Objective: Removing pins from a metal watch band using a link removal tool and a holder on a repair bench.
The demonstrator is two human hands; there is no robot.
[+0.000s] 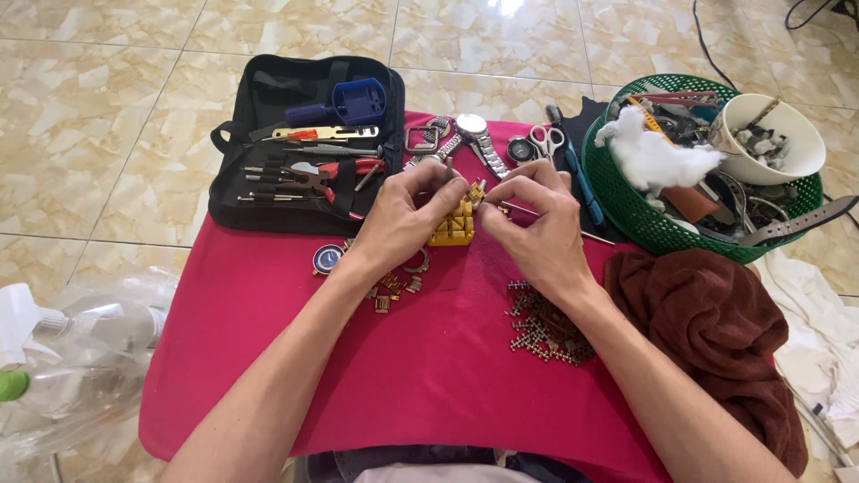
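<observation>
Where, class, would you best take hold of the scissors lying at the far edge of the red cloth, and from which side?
Probably by the looped handles of the scissors, coming from above: they lie flat and exposed, while the blades run out of sight behind the right hand.

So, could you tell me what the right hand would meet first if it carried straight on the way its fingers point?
The right hand points left; it would probably first meet the yellow block, then the left hand.
</observation>
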